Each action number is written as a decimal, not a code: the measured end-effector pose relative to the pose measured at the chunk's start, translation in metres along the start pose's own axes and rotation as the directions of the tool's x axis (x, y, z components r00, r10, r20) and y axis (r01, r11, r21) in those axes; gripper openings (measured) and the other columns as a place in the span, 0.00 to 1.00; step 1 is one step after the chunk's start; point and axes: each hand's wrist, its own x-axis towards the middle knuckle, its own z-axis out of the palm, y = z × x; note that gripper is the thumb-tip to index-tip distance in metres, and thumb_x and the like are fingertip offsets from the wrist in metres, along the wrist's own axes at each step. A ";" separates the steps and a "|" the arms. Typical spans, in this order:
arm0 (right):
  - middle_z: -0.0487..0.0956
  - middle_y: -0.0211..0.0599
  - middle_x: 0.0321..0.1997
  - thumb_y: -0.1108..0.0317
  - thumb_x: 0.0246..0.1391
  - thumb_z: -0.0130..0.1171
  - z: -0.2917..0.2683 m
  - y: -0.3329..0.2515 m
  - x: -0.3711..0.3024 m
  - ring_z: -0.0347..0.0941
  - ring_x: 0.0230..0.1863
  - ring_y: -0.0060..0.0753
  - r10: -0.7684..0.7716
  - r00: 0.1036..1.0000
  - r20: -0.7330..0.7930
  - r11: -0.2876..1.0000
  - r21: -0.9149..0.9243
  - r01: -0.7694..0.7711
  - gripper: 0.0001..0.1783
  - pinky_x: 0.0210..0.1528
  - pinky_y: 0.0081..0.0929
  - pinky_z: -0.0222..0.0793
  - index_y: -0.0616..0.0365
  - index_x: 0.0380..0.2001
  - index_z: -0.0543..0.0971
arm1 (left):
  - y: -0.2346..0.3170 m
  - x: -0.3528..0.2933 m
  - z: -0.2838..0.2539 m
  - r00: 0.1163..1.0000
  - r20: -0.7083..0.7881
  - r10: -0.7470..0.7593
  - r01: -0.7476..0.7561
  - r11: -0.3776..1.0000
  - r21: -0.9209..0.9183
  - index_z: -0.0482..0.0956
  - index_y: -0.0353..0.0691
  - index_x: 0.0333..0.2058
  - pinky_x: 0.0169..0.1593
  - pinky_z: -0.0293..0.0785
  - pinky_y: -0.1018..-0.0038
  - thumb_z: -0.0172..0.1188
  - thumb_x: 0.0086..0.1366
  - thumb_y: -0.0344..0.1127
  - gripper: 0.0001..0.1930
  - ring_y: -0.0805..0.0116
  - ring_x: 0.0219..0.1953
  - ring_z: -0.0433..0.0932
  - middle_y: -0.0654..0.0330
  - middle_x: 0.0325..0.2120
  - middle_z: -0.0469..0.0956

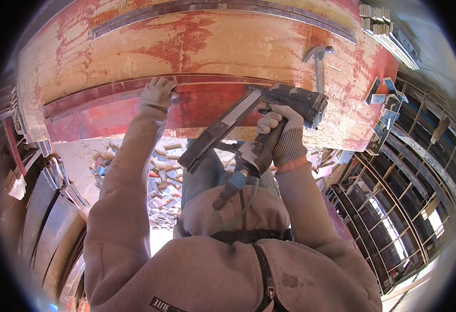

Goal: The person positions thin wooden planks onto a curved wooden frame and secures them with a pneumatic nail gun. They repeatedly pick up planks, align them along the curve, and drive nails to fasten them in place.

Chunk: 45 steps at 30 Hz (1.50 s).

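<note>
In my gloved right hand (284, 125) is a black nail gun (303, 103), gripped by its handle, its long magazine slanting down to the left. An air hose fitting with blue tape hangs from the handle's lower end. The gun's nose is near a long dark red wooden strip (98, 97); whether they touch I cannot tell. My gloved left hand (158, 92) is closed over that strip, fingers at its far side and thumb at its near side. The strip lies along a red board (207, 101) at the near side of a large, red-stained panel (129, 49).
A claw hammer (319, 65) lies on the panel at right. Another long strip (228, 8) crosses its far part. Stacked boards (389, 34) are at far right, above a metal rack (389, 208). Many wood offcuts (160, 182) litter the ground below. More panels (51, 229) lean at left.
</note>
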 end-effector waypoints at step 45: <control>0.60 0.19 0.16 0.68 0.60 0.50 -0.015 -0.013 -0.020 0.58 0.17 0.22 -0.134 0.987 -0.087 0.990 0.038 0.138 0.08 0.24 0.26 0.59 0.61 0.30 0.72 | 0.002 0.008 -0.004 0.998 -0.038 0.045 -0.045 0.999 -0.003 0.86 0.50 0.45 0.52 0.78 0.58 0.70 0.51 0.42 0.20 0.57 0.48 0.78 0.62 0.39 0.80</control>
